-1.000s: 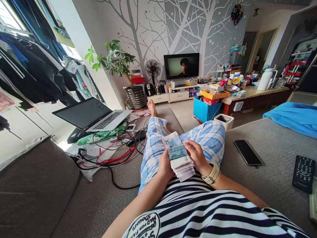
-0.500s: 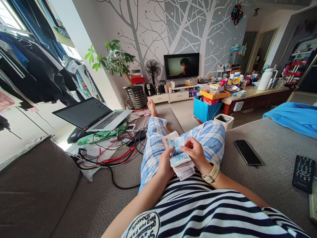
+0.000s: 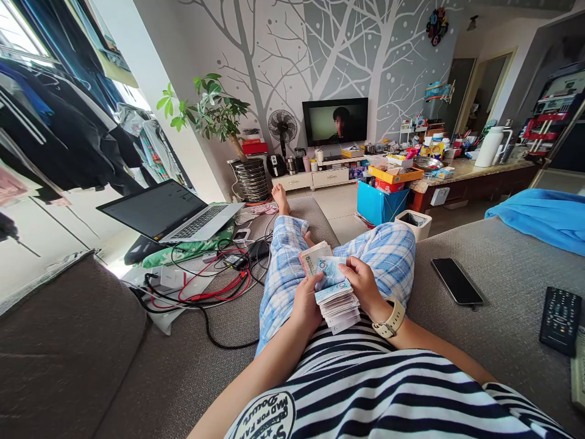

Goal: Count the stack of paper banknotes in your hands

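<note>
Over my lap, my left hand (image 3: 306, 300) is closed around a thick folded stack of banknotes (image 3: 339, 308), its thumb pressed on top. The stack's near half hangs down toward my striped shirt, its edges fanned in layers. Beyond the thumb, the far part shows reddish and pale notes. My right hand (image 3: 362, 281) pinches the right edge of a blue banknote (image 3: 331, 271) marked 10, which lies across the stack by my left thumb. A pale watch is strapped on my right wrist. The fingers under the stack are hidden.
A black phone (image 3: 456, 280) and a remote control (image 3: 560, 320) lie on the grey sofa (image 3: 425, 360) to my right. At left are an open laptop (image 3: 201, 219) and tangled cables (image 3: 228, 268). A white bin (image 3: 417, 227) stands beyond my knee.
The blue note and my right fingers have shifted slightly to the right. More of the reddish note behind it shows. My left hand has stayed nearly in place.
</note>
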A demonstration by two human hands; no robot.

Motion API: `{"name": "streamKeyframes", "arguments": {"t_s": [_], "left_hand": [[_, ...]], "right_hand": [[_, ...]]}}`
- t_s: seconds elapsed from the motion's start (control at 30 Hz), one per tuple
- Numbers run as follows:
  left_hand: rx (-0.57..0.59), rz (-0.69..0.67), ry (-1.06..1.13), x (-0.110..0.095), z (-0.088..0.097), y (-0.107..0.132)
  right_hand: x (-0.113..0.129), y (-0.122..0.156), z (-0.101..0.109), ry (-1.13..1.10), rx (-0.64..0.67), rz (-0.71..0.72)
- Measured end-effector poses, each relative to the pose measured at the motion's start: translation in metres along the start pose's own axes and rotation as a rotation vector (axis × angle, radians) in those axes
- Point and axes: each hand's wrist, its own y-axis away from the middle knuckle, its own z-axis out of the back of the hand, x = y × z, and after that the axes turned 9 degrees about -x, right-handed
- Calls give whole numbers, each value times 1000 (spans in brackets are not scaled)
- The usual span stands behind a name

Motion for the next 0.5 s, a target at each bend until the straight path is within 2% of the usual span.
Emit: {"name": "streamKeyframes", "arguments": {"t_s": [0.27, 0.5], "left_hand": [[-31, -36, 11, 0, -7, 1], [24, -17, -4, 0, -7, 0]], "right_hand": [[6, 2, -1, -34, 16, 6], [11, 5, -2, -75, 43, 7]]}}
